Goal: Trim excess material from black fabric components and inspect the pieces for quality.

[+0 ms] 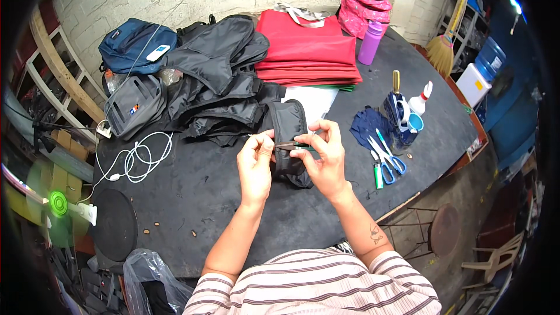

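A black padded fabric piece (289, 119) lies on the dark table in front of me, its near part raised between my hands. My left hand (255, 166) pinches it at its left edge with thumb and forefinger; whether a thread is also caught there, I cannot tell. Closed around a small dark pointed tool, perhaps thread snips (284, 146), is my right hand (324, 160). The tool's tip lies across the fabric and points toward my left fingertips. Its handle end is mostly hidden by the right fingers, where a little green shows.
Black sewn pieces (219, 102) are heaped beyond my hands, beside red folded bags (309, 52). At right lie blue-handled scissors (388, 160), a green lighter (378, 176), a navy cloth (370, 125) and a tool holder (399, 114). A white cable (146, 157) coils at left near a fan (58, 203).
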Demonstrator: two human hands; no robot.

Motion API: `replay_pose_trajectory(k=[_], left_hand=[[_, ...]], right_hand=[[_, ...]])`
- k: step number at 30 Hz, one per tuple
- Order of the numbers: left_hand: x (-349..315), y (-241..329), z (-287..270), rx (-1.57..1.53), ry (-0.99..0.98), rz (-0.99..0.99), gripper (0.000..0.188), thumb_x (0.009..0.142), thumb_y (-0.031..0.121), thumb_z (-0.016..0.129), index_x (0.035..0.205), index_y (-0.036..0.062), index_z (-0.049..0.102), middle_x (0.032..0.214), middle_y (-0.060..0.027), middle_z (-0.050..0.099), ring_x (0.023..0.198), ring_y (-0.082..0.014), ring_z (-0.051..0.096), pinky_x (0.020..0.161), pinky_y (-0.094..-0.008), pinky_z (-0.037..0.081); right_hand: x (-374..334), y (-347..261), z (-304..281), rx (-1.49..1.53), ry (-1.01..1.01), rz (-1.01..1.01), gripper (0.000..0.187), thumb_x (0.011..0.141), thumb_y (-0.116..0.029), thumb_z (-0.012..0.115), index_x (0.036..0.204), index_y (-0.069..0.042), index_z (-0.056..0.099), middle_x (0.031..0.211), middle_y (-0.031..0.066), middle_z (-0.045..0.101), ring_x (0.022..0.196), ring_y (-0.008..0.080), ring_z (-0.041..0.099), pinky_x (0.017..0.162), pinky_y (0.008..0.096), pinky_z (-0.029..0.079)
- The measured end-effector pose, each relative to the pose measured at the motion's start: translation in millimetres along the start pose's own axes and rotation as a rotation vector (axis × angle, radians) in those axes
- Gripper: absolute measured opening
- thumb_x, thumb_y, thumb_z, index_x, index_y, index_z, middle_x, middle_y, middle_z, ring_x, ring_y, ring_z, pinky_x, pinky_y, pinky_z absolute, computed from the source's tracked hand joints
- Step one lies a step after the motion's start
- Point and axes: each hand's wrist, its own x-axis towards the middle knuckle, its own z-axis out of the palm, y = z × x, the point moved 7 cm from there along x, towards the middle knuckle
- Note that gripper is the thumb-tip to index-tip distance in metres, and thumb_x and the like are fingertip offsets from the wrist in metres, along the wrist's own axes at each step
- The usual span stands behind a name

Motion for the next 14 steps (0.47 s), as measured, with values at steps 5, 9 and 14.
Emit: replay_pose_trajectory(k=[5, 9, 14], left_hand=[[-1, 15, -2, -0.072, 0.027, -0.039, 0.01, 0.088, 0.01, 0.051, 0.085, 0.001, 0.055, 0.102, -0.0118, 0.06, 0.076, -0.0088, 0.055, 0.063, -0.0202, 0.045], [1, 23, -5, 0.08, -0.031, 0.038, 0.019, 0.085, 0.003, 0.048, 0.1, -0.0031, 0.057, 0.098, -0.0078, 0.058, 0.072, -0.01, 0.058, 0.062, -0.0203, 0.046], [0, 54, 15, 0.861, 0.026, 0.378, 0.021, 0.076, 0.003, 0.066, 0.096, 0.0008, 0.063, 0.11, -0.0087, 0.052, 0.067, -0.0115, 0.058, 0.058, -0.0198, 0.047]], right_hand=[[-3, 18, 6, 0.245, 0.058, 0.181, 0.036, 0.063, -0.009, 0.073, 0.094, -0.003, 0.057, 0.096, 0.0077, 0.045, 0.079, 0.0163, 0.049, 0.069, 0.0272, 0.043], [-13, 38, 25, 0.586, -0.007, 0.448, 0.062, 0.063, -0.005, 0.076, 0.115, -0.002, 0.041, 0.1, 0.0046, 0.041, 0.081, 0.0097, 0.048, 0.075, 0.0225, 0.041], [-30, 54, 54, 1.008, -0.094, 0.699, 0.056, 0.069, 0.004, 0.069, 0.115, -0.003, 0.038, 0.107, 0.0134, 0.053, 0.094, 0.0135, 0.055, 0.081, 0.0239, 0.045]])
